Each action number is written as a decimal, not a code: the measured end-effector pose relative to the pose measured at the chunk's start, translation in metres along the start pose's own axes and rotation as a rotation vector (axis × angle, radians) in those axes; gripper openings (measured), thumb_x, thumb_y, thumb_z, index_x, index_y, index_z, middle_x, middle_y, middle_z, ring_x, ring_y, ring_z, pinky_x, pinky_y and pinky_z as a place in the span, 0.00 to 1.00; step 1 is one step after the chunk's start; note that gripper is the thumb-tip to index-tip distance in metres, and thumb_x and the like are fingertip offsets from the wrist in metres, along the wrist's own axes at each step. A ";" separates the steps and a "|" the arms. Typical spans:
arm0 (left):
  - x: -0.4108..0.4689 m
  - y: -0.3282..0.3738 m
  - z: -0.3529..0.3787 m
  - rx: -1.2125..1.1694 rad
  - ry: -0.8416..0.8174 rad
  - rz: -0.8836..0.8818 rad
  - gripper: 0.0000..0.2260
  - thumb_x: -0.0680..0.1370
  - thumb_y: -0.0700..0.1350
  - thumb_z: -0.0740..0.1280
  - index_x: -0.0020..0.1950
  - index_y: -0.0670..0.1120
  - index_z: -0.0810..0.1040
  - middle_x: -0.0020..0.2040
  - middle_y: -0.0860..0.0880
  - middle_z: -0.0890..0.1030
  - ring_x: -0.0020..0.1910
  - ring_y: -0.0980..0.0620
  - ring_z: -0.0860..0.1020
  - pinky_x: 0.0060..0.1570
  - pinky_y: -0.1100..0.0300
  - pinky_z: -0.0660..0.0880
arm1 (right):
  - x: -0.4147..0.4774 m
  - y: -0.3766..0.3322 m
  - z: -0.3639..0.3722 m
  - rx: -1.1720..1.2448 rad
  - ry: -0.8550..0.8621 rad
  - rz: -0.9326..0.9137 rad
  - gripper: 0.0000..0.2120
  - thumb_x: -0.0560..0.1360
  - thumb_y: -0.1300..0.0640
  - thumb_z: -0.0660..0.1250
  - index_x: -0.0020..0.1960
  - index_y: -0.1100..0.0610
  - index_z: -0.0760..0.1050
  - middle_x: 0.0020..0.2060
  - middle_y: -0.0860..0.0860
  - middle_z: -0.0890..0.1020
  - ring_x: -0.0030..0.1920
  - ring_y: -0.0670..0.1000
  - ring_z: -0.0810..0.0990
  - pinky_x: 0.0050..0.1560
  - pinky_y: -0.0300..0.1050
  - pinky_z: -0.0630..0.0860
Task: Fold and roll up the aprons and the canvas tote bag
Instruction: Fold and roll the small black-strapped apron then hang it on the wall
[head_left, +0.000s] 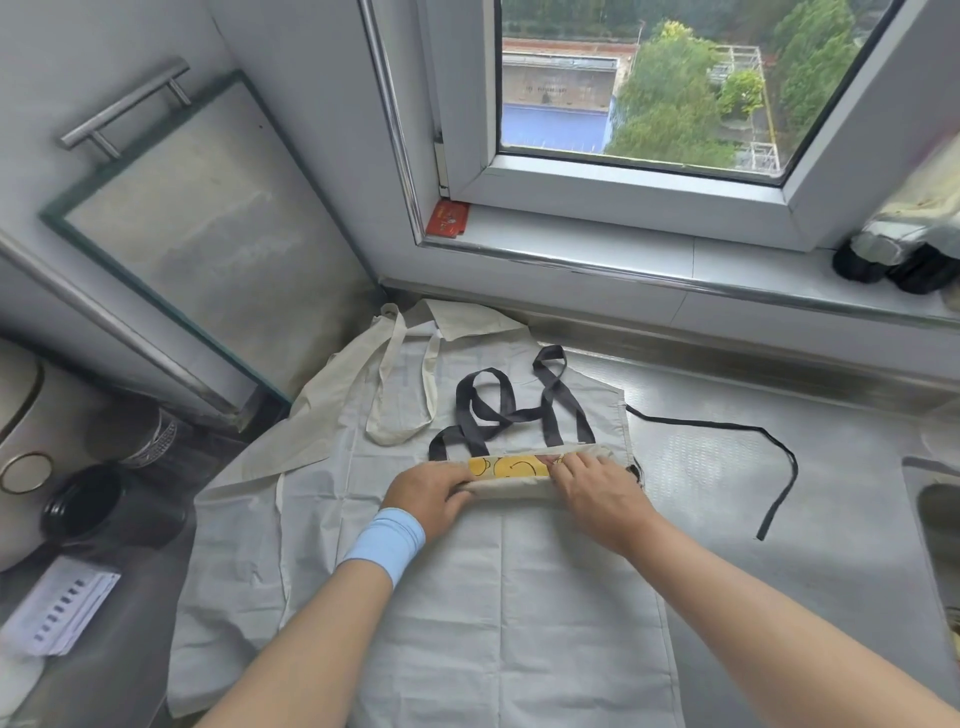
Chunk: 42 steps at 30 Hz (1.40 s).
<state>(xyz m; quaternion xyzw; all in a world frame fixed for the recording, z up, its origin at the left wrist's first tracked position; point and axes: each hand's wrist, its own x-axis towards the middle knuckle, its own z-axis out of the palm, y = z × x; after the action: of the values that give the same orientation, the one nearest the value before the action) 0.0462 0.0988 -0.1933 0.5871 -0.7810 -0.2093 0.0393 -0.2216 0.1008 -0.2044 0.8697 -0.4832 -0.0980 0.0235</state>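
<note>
The left hand (434, 493) and right hand (597, 493) gripped, fingers curled, the part-rolled canvas tote bag (511, 475) between them on the apron (519, 597), and rolling tight and even toward the straps (511, 413) beyond the fingers looked best.

The steel counter (727, 493) carries a white apron (545, 597) over a cream apron (311, 415), with a black strap (793, 462) beside.
</note>
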 end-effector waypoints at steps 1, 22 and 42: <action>0.002 -0.001 0.000 -0.034 0.010 -0.060 0.08 0.78 0.52 0.64 0.54 0.55 0.80 0.48 0.53 0.81 0.51 0.50 0.77 0.47 0.58 0.73 | 0.004 -0.002 -0.006 0.030 -0.030 0.020 0.20 0.71 0.61 0.65 0.63 0.57 0.73 0.47 0.53 0.78 0.46 0.57 0.77 0.45 0.50 0.75; 0.029 0.047 0.055 0.282 -0.060 0.098 0.25 0.75 0.53 0.54 0.73 0.53 0.67 0.73 0.53 0.69 0.71 0.51 0.69 0.68 0.46 0.64 | 0.059 0.006 0.016 0.037 0.335 0.205 0.09 0.75 0.59 0.57 0.44 0.58 0.76 0.43 0.58 0.78 0.42 0.59 0.76 0.41 0.54 0.74; 0.032 0.018 0.001 0.422 -0.097 0.060 0.28 0.73 0.63 0.54 0.69 0.53 0.69 0.69 0.51 0.63 0.68 0.47 0.61 0.67 0.52 0.55 | 0.041 0.013 0.015 0.295 0.089 0.000 0.17 0.75 0.47 0.56 0.56 0.54 0.76 0.71 0.57 0.71 0.69 0.59 0.71 0.61 0.57 0.72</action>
<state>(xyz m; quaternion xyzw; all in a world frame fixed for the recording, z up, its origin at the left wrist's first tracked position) 0.0198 0.0736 -0.1931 0.5480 -0.8257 -0.0679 -0.1156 -0.2144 0.0600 -0.2238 0.8673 -0.4907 0.0127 -0.0833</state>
